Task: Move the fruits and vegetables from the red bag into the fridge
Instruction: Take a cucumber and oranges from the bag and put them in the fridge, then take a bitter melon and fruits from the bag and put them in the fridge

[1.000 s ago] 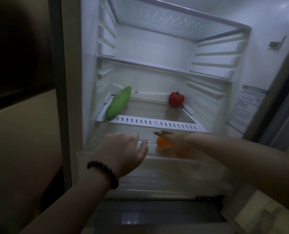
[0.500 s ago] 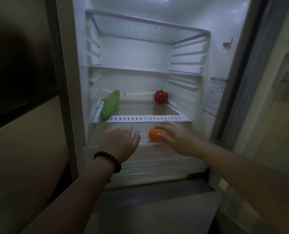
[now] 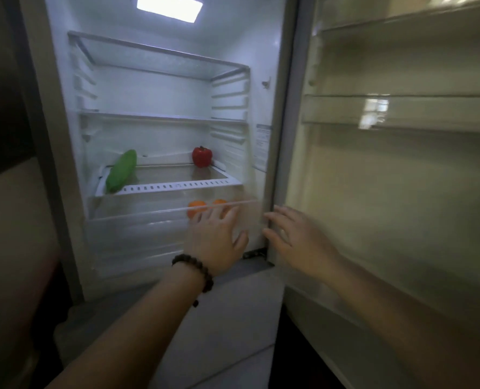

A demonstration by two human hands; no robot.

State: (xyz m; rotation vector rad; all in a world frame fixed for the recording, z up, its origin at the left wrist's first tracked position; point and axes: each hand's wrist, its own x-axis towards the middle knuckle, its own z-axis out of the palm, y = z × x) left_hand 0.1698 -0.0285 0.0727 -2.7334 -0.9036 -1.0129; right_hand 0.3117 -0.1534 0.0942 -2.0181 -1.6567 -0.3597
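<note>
Head view: fridge open, light on. Green veg at L and red pepper at R rear sit on the lower shelf. Two oranges lie in the clear drawer below. Left hand, fingers straight, presses drawer front; right hand, fingers spread, holds nothing, by the door edge.

In front of me the fridge stands open and lit. A long green vegetable lies slanted at the left of the bottom shelf; a red pepper stands upright at back right. Two oranges sit side by side in the clear drawer below.
</note>
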